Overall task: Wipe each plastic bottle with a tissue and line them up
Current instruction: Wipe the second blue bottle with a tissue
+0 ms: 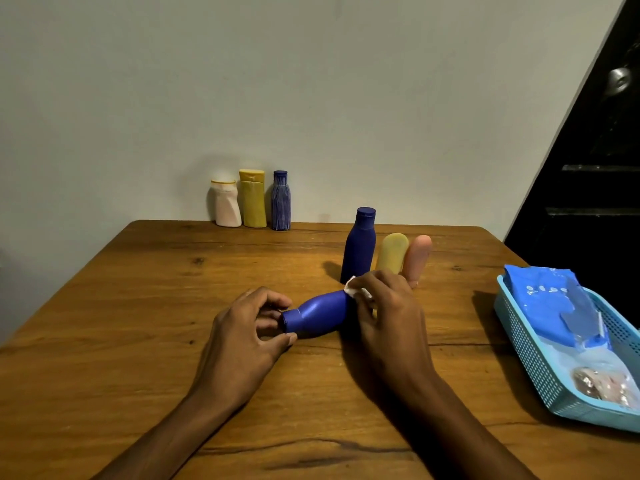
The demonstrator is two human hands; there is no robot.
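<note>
The left hand [247,327] curls round the capped neck end of a small dark-blue plastic bottle [317,315] that lies on its side near the middle of the brown wooden table [121,306], fingertips and thumb pinching the cap. The right hand [386,306] closes over the bottle's base end, pressing a crumpled white tissue [351,289] against it; only a corner of the tissue shows above the fingers.

Just beyond the right hand stands a taller dark-blue plastic bottle with a flat cap [359,245], upright. Beside it, to the right, a pale yellow plastic bottle [392,252] and a peach-pink plastic bottle [418,258] lie next to each other, partly hidden behind the hand.

At the far edge, against the pale wall, three bottles stand in a close row: a white bottle [227,204], a mustard-yellow bottle [252,199] and a blue streaked bottle [280,200].

At the right edge sits a light-blue perforated plastic basket [526,368] holding a blue tissue packet [554,306].
</note>
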